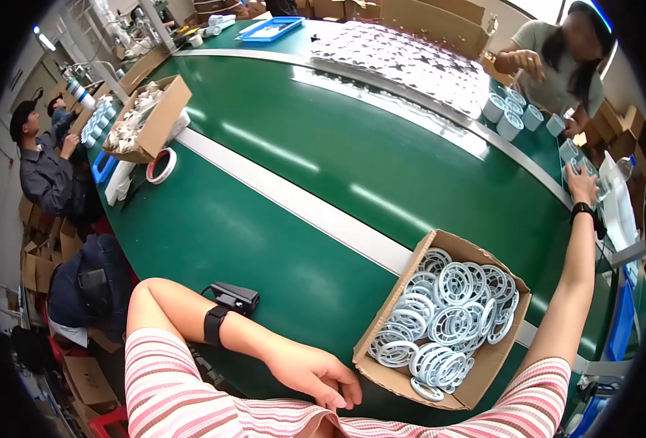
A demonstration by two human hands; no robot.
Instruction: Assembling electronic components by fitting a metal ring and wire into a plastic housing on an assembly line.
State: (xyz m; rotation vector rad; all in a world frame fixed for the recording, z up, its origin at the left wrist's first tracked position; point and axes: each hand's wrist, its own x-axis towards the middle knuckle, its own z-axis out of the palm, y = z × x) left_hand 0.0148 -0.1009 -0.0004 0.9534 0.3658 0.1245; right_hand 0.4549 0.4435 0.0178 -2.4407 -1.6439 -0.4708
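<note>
My right arm stretches far out to the right. My right hand [583, 185] closes its fingers on a light-blue plastic cup [586, 166] at the table's far right, partly hiding it. Another light-blue cup [569, 150] stands just beyond it. My left hand [315, 376] hangs loosely at the near table edge, fingers slightly bent and apart, holding nothing. Right of it sits an open cardboard box [370, 347] of light-blue slotted plastic rings [452, 325]. A black device [235, 298] lies by my left wrist strap.
A green conveyor belt [279, 124] runs between metal rails. Across it, a person [556, 66] works beside several light-blue cups [510, 125] and a tray of white parts [403, 62]. At left are a box of pale parts [163, 120], a tape roll [161, 166] and another person [45, 164].
</note>
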